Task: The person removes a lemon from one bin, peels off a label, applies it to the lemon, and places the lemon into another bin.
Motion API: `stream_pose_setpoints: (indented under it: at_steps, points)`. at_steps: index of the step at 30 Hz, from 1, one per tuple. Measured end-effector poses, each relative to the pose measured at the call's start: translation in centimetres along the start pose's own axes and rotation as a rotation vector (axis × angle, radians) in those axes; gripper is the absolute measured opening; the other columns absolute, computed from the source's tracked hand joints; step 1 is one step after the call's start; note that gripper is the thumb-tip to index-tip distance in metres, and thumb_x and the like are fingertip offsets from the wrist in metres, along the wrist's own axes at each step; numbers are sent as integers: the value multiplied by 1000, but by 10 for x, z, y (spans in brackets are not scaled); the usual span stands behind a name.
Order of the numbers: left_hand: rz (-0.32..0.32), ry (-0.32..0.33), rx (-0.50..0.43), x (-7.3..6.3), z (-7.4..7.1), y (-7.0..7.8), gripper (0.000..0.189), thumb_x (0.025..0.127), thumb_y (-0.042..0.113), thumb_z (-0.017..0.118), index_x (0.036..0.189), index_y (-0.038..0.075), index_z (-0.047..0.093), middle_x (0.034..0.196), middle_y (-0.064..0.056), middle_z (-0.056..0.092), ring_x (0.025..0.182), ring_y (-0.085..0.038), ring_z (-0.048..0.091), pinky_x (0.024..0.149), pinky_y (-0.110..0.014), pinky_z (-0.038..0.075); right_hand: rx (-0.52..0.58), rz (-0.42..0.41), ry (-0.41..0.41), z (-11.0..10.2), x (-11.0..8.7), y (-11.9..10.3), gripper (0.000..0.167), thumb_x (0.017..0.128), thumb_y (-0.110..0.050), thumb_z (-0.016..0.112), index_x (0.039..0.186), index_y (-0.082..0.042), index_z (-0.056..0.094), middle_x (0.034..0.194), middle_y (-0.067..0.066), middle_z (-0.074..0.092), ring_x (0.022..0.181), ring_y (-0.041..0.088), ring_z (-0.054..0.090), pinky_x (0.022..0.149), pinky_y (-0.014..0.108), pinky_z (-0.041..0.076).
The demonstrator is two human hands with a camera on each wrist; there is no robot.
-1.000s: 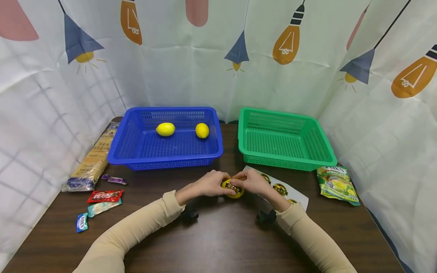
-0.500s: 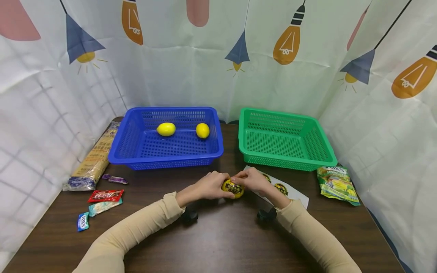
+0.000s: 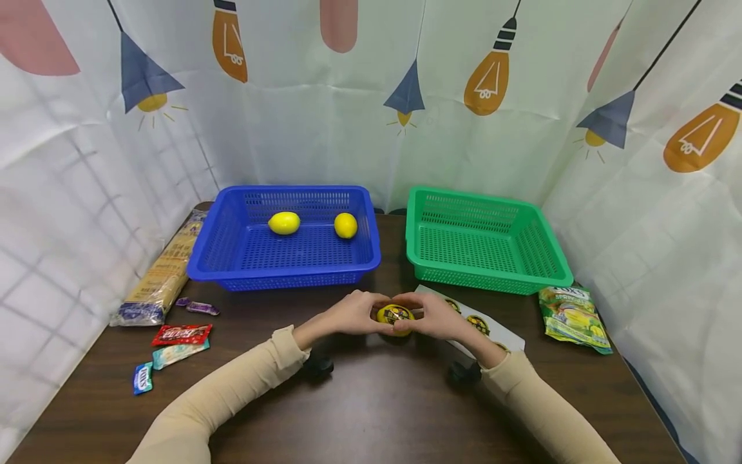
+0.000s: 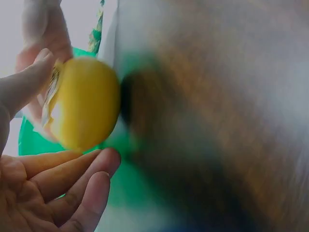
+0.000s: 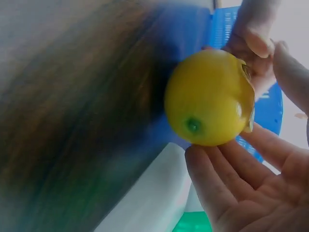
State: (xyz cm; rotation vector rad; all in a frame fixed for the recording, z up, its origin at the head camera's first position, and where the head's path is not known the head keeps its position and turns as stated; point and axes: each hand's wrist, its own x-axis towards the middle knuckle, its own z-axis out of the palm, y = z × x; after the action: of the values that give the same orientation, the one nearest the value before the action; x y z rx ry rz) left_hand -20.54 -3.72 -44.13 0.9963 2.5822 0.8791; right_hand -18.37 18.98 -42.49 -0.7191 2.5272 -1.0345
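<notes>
Between the two hands is a yellow lemon, just over the dark table. A round black-and-yellow sticker lies on its upper side. In both wrist views the sticker's edge stands a little away from the peel. My left hand holds the lemon from the left, thumb near the sticker and fingers against the far side. From the right, my right hand grips the same lemon between thumb and fingers. Partly under the right forearm lies a white sheet with several matching stickers.
A blue basket with two lemons stands at the back left, a green basket at the back right. Small wrapped sweets and a long yellow packet lie left; a green sweet bag lies right.
My right hand has shifted from pinching over the lemon's top to wrapping its right side. The lemon has turned slightly, and its sticker now faces up. The view has tilted slightly.
</notes>
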Motion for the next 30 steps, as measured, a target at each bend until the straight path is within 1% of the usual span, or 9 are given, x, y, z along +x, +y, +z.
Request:
stream_pose_setpoints:
  at_steps: [3, 6, 9, 11, 14, 16, 22, 26, 30]
  points:
    - [-35, 16, -43, -4, -9, -2, 67, 87, 50, 72, 133, 4, 60, 118, -9, 74, 90, -13, 73, 78, -29, 59, -37, 4, 14, 4, -4, -1, 67, 84, -38, 79, 138, -7, 56, 137, 11, 63, 127, 29, 61, 101, 47, 53]
    - [-74, 45, -82, -7, -20, -5, 59, 96, 49, 61, 135, 4, 60, 123, -10, 72, 104, -18, 72, 90, -37, 58, -80, 23, 33, 7, -6, -2, 73, 79, -36, 84, 139, -8, 55, 139, 9, 62, 127, 28, 61, 103, 48, 52]
    - [-102, 79, -136, -9, -28, -8, 49, 103, 43, 49, 132, 6, 62, 121, -9, 72, 105, -19, 69, 93, -39, 56, -124, 25, 58, 10, -5, -4, 76, 76, -34, 86, 141, -9, 54, 140, 8, 61, 127, 27, 61, 105, 47, 50]
    - [-117, 99, -216, -8, -30, -9, 46, 105, 39, 46, 131, 6, 63, 121, -11, 72, 104, -21, 70, 92, -39, 56, -163, 8, 74, 12, -3, -5, 78, 75, -34, 87, 140, -8, 54, 140, 9, 62, 125, 26, 61, 106, 47, 49]
    - [-115, 107, -362, -5, -28, -10, 46, 106, 35, 45, 133, 0, 60, 124, -20, 70, 108, -29, 70, 93, -39, 58, -204, -4, 84, 16, -1, -5, 77, 73, -32, 88, 139, -7, 55, 137, 10, 63, 122, 25, 62, 104, 46, 49]
    - [-105, 103, -427, -3, -25, -11, 47, 107, 33, 44, 135, -3, 57, 127, -22, 68, 112, -31, 69, 94, -39, 58, -227, -5, 86, 18, 2, -4, 76, 73, -31, 89, 138, -8, 57, 134, 9, 65, 118, 23, 64, 102, 44, 50]
    - [-87, 73, -504, 6, -16, -11, 48, 108, 28, 42, 141, -6, 48, 132, -25, 64, 119, -33, 66, 100, -40, 55, -230, 14, 83, 18, 2, -2, 72, 73, -34, 88, 135, -11, 59, 125, 5, 70, 106, 15, 65, 92, 36, 52]
    - [-92, 73, -620, 10, -13, -8, 49, 108, 25, 43, 144, -8, 43, 137, -27, 59, 124, -36, 62, 105, -45, 51, -178, 18, 83, 8, -3, -3, 70, 72, -34, 88, 133, -12, 61, 119, 4, 72, 99, 13, 63, 86, 30, 50]
    - [-104, 78, -771, 15, -8, -5, 51, 108, 24, 41, 146, -10, 38, 141, -31, 54, 130, -39, 58, 109, -48, 46, -106, 12, 70, -12, -12, -5, 69, 74, -29, 87, 135, -10, 60, 119, 4, 71, 99, 14, 61, 84, 29, 51]
